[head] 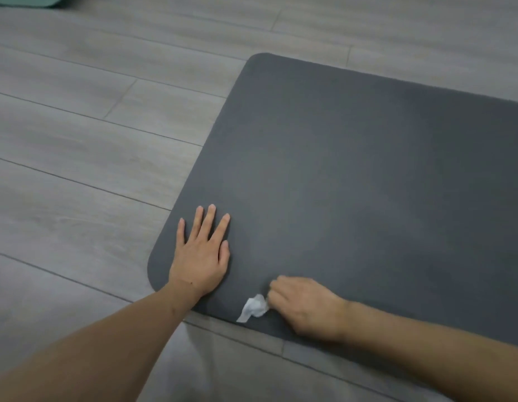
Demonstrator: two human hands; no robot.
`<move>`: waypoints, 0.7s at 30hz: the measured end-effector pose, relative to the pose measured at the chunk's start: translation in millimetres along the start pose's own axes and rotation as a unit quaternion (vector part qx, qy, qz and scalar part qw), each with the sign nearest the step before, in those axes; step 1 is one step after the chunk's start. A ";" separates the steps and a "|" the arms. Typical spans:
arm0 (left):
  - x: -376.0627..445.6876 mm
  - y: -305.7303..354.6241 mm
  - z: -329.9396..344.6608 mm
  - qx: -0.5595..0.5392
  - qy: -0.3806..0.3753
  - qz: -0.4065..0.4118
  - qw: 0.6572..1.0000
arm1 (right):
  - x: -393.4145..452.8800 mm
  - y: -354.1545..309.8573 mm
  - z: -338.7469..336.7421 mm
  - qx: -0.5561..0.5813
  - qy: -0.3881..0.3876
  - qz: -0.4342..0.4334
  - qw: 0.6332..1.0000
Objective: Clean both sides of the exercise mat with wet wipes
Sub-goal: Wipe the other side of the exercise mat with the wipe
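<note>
I see a grey wood-look plank floor (92,134) in soft, even light; at its far left corner lies the edge of something teal (25,0).

Head view. Dark grey exercise mat (367,175) lies flat on a grey wood-plank floor (78,146), filling the frame from centre toward 3 o'clock; two rounded corners visible, one at 12 o'clock, one at 8 o'clock from centre.

Left hand (201,256) rests palm down on the mat near the 8 o'clock corner, fingers straight and slightly spread, pointing toward 12 o'clock.

Right hand (304,303) sits at 5 o'clock from the left hand, near the mat's near edge, fingers curled, gripping a crumpled white wipe (253,309). Wipe protrudes toward 9 o'clock and touches the mat surface.

Teal object (25,0), partly cut off, at frame's 11 o'clock corner.
</note>
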State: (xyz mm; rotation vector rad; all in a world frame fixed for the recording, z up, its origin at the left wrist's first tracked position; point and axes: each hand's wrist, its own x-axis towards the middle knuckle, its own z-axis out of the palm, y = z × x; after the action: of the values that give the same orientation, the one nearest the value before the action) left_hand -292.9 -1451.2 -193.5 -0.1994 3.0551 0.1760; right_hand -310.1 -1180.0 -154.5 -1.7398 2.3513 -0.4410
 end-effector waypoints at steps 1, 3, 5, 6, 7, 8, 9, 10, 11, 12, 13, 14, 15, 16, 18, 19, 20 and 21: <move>-0.2 0.3 -0.1 -0.002 0.001 -0.001 1.000 | 10.1 24.6 -6.7 -0.023 0.034 0.020 0.999; -1.5 1.6 -0.7 -0.010 -0.001 -0.001 1.000 | 35.7 86.9 -28.7 -0.070 0.111 0.142 0.981; -2.6 2.0 -2.5 -0.014 -0.003 0.003 1.000 | 46.4 142.1 -53.2 -0.071 0.130 0.326 0.934; -2.5 0.4 -3.2 -0.019 -0.007 0.008 1.000 | 47.5 149.3 -57.4 -0.059 0.148 0.401 0.902; -1.6 -2.6 -4.1 -0.031 -0.012 0.018 0.999 | 48.8 143.0 -57.1 -0.056 0.155 0.437 0.884; -1.9 -7.9 -4.9 -0.048 -0.015 0.036 0.998 | 49.1 125.1 -49.8 -0.063 0.146 0.420 0.893; -4.2 -14.2 -5.0 -0.062 -0.016 0.066 0.996 | 45.1 97.5 -37.5 -0.064 0.142 0.359 0.920; -6.6 -20.8 -3.6 -0.068 -0.015 0.103 0.992 | 38.0 63.2 -24.5 -0.047 0.136 0.283 0.948; -9.6 -28.0 -1.8 -0.062 -0.013 0.136 0.989 | 27.1 28.0 -10.3 -0.016 0.103 0.203 0.974; -13.1 -33.3 0.2 -0.047 -0.006 0.156 0.987 | 15.1 -1.7 0.4 0.009 0.058 0.126 0.990; -16.8 -36.4 1.3 -0.027 0.005 0.160 0.987 | 5.7 -17.5 6.5 0.016 0.019 0.063 0.998; -20.9 -36.4 2.8 -0.009 0.018 0.151 0.988 | 2.2 -19.6 7.9 0.015 -0.008 0.020 1.000; -25.0 -34.1 3.8 0.001 0.029 0.136 0.990 | 5.3 -10.5 5.9 0.002 -0.014 -0.008 1.000; -28.4 -31.2 4.5 0.004 0.038 0.116 0.992 | 14.3 5.1 2.4 -0.010 -0.009 -0.015 1.000; -31.5 -27.1 3.6 0.000 0.044 0.065 0.997 | 43.8 47.4 -9.0 -0.034 0.048 0.060 0.996; -33.2 -26.2 1.7 -0.002 0.042 0.040 0.998 | 58.2 72.2 -19.1 -0.050 0.075 0.143 0.986; -34.0 -25.9 0.1 -0.002 0.038 0.025 0.999 | 68.9 94.6 -29.2 -0.049 0.095 0.231 0.967; -34.6 -25.8 -0.9 -0.001 0.032 0.020 0.999 | 75.4 107.3 -34.3 -0.040 0.118 0.310 0.943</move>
State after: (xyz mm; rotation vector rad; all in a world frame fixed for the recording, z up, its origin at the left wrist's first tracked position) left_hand -255.3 -1472.4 -192.7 -0.1455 3.1253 0.1773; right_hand -440.1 -1218.6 -156.9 -0.9119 2.9381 -0.4625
